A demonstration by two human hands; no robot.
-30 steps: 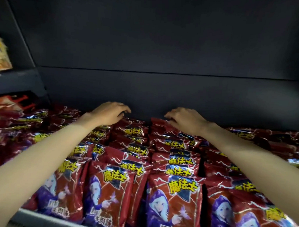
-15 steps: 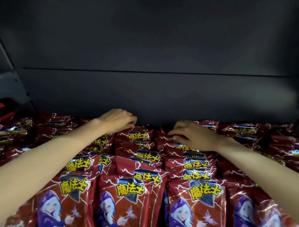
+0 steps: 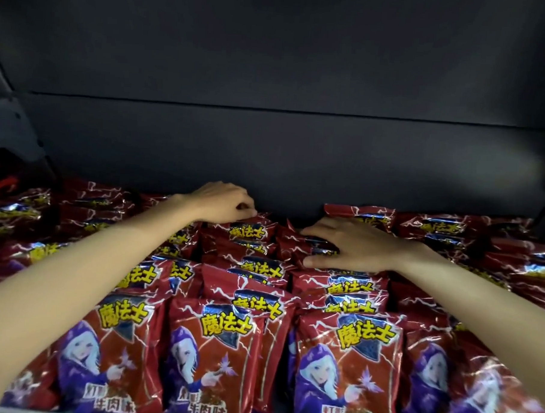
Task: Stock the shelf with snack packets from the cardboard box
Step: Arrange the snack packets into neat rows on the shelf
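Rows of red snack packets [image 3: 218, 353] with yellow lettering and a purple hooded figure fill the shelf, standing upright and leaning back. My left hand [image 3: 223, 201] reaches to the back of the shelf, its fingers curled over the top edge of the rearmost packet [image 3: 248, 230] in the middle row. My right hand [image 3: 354, 244] lies with spread, fairly straight fingers on the rear packets [image 3: 318, 244] of the row to the right, thumb below them. The cardboard box is out of view.
The dark back wall of the shelf [image 3: 273, 156] rises right behind the hands, with the shelf above close overhead. More red packets [image 3: 436, 226] lie stacked at the far right and far left [image 3: 30, 208]. A dark upright [image 3: 21, 133] bounds the left side.
The view has moved closer and slightly right. My right hand has spread out from a curled grasp and now lies flatter on the rear packets. My left hand stays at the back packet.
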